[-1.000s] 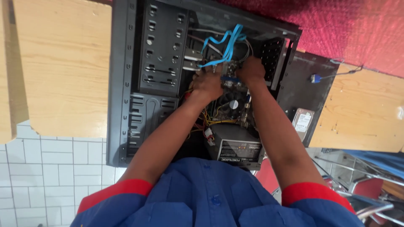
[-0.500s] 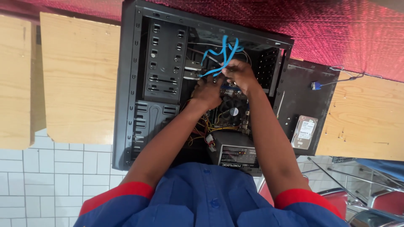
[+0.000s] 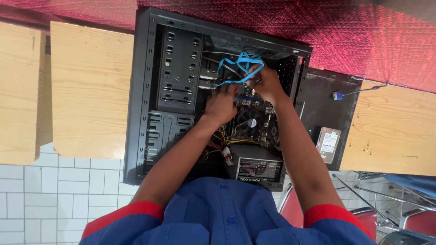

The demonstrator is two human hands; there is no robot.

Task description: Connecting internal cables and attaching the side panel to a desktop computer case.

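An open black computer case (image 3: 145,90) lies on its side across wooden tables. Both my hands reach inside it, over the motherboard. My right hand (image 3: 265,84) pinches a looped flat blue cable (image 3: 236,63) near the case's far end. My left hand (image 3: 222,104) rests just beside it with fingers curled on the lower run of the same blue cable. A CPU fan (image 3: 250,123) sits below my hands, and the power supply (image 3: 256,169) lies at the near end with yellow and red wires beside it.
The case's side panel (image 3: 324,104) lies to the right with a bare hard drive (image 3: 328,144) on it. A blue-plug cable (image 3: 338,95) trails over the right table (image 3: 390,131). A red carpet (image 3: 354,36) lies beyond, white floor tiles (image 3: 50,199) near left, chair frames (image 3: 386,213) near right.
The view has shifted, so the case sits lower and further right. My hands have lifted the blue cable slightly toward the far end of the case.
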